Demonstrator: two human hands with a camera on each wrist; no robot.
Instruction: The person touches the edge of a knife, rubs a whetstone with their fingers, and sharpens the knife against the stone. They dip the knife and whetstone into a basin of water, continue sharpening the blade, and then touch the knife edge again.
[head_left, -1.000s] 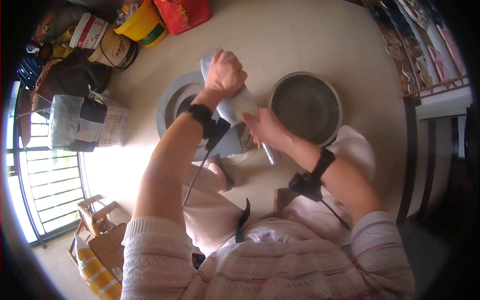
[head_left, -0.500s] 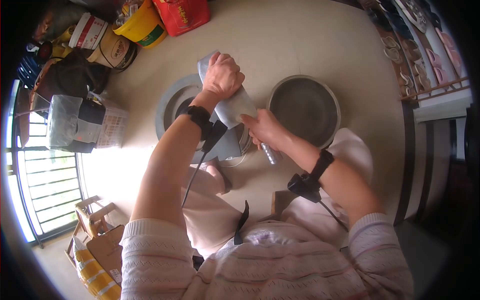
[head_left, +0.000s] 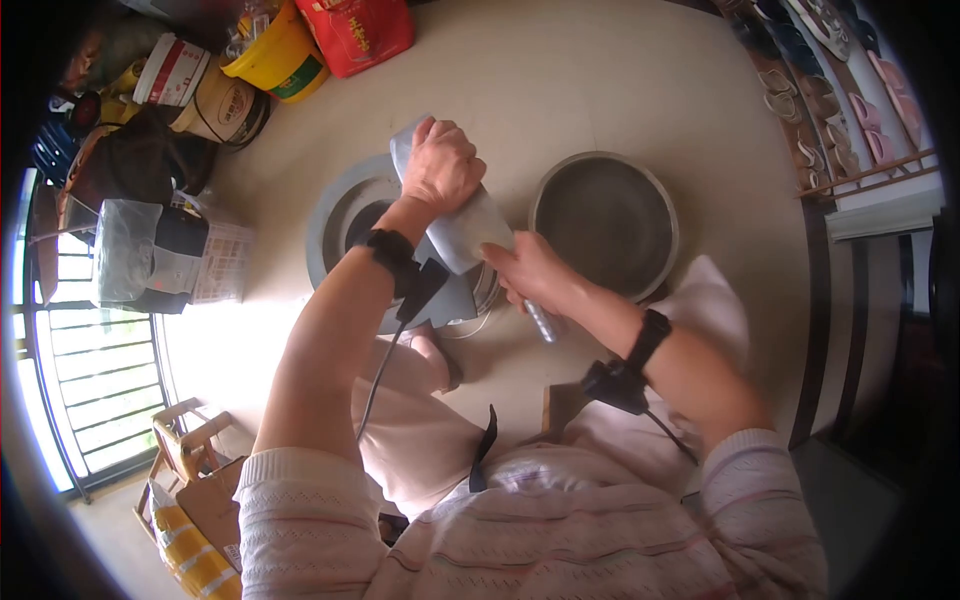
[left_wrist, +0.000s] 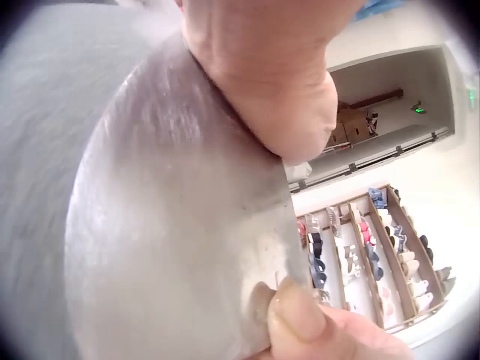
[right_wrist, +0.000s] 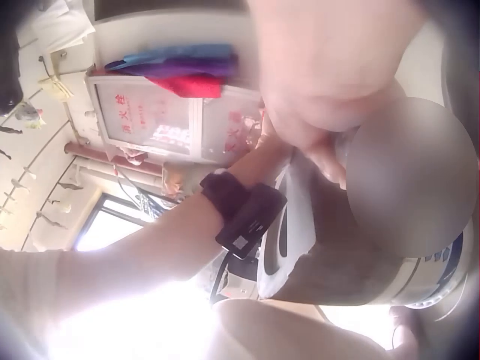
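A broad steel cleaver [head_left: 468,228] is held tilted above a grey round basin [head_left: 340,205] on the floor. My left hand [head_left: 440,165] grips the far end of the blade, fingers curled over its top edge. My right hand [head_left: 530,270] grips the round metal handle [head_left: 541,322], whose end sticks out toward me. In the left wrist view the dull blade [left_wrist: 172,225] fills the frame under my left hand [left_wrist: 262,75]. The right wrist view shows my right hand [right_wrist: 322,82] around the handle's butt [right_wrist: 409,176], above the basin.
A steel bowl [head_left: 605,220] stands on the floor right of the grey basin. Buckets [head_left: 275,50] and a red bag [head_left: 360,30] crowd the far left corner, with a crate [head_left: 225,260] at the left. A shoe rack [head_left: 840,80] lines the right wall. My knees are below the cleaver.
Both hands and the cleaver have shifted slightly toward me over the grey basin. The grips are the same.
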